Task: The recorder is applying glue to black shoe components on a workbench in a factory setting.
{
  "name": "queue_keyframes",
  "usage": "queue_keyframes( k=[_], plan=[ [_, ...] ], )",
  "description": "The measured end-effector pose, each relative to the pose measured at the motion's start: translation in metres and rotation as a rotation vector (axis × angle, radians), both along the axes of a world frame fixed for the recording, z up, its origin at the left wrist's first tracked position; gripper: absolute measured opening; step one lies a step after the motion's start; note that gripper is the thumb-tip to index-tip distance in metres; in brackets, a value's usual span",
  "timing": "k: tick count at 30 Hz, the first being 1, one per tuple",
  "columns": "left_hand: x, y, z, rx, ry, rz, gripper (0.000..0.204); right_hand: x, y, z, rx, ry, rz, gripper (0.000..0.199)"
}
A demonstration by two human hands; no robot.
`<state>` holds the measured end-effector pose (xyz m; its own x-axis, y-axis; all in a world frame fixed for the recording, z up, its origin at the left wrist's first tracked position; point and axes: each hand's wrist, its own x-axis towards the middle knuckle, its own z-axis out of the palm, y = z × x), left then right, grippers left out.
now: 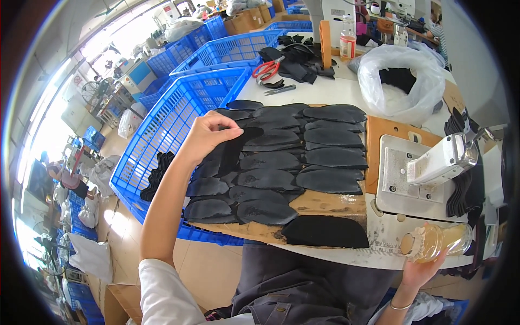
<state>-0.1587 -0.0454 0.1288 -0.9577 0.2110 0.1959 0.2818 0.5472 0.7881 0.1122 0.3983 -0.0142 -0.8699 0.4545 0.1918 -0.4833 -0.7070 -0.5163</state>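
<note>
My left hand (216, 131) pinches a black fabric piece (233, 154) by its edge, above rows of overlapping dark curved pieces (271, 161). These cover most of a brown cardboard sheet (330, 205) on the white table. One more black curved piece (325, 231) lies alone at the sheet's near edge. At the table's near right, my right hand (421, 272) is wrapped round a clear jar (445, 240) that is tilted on its side, its neck toward the left. Something yellowish fills it, and a pale wrap covers its neck.
A white sewing machine (439, 168) stands on the right, stacked black pieces (462, 199) beside it. Behind are a plastic bag (398, 76), red-handled scissors (268, 69), small snips (280, 90) and a bottle (348, 39). Blue crates (162, 130) adjoin the table's left side.
</note>
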Motion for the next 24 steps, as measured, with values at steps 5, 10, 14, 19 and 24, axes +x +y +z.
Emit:
queue_keyframes(
  k=[5, 10, 14, 19, 24],
  plan=[
    [-0.009, -0.027, -0.008, 0.007, 0.136, 0.157, 0.015, -0.001, -0.001, 0.001, -0.014, 0.004, 0.008, 0.058],
    [-0.007, -0.011, -0.011, -0.21, 0.329, 0.322, 0.011, -0.001, 0.0, 0.002, -0.021, 0.003, 0.004, 0.059],
    [-0.006, 0.013, -0.033, -0.183, 0.515, 0.205, 0.008, 0.0, 0.001, -0.001, -0.031, -0.029, -0.029, 0.06],
    [-0.007, 0.037, -0.043, -0.096, 0.416, 0.228, 0.01, -0.006, -0.013, 0.014, -0.172, -0.235, -0.264, 0.06],
    [-0.026, -0.002, -0.023, 0.222, 0.27, 0.27, 0.009, -0.001, -0.002, 0.002, -0.043, -0.114, -0.125, 0.06]
  ],
)
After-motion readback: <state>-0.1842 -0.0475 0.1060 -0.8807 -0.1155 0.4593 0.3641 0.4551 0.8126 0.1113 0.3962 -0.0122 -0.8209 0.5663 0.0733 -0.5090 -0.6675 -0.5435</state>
